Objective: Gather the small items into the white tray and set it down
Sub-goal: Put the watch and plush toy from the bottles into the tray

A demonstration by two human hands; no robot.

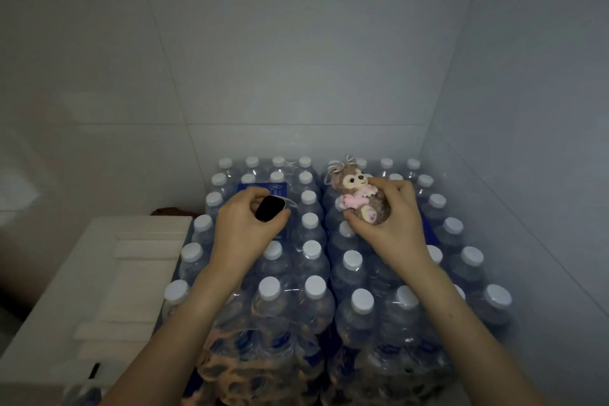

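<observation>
Fingers (280, 215) of the left hand (245, 224) pinch a black gadget (269, 208); the right hand (392, 224) grips a plush bear (357, 189) above bottled water packs (313, 273).

**Two Shrink-Wrapped Packs of Water Bottles Served as the Work Surface**

Two plastic-wrapped packs of clear, white-capped water bottles (309, 273) stood side by side and carried everything. A small brown plush bear in a pink outfit (357, 196) lay on the caps under the right hand (389, 227). Left of the left hand (245, 224), a white moulded foam tray (108, 277) sat beside the packs.
</observation>
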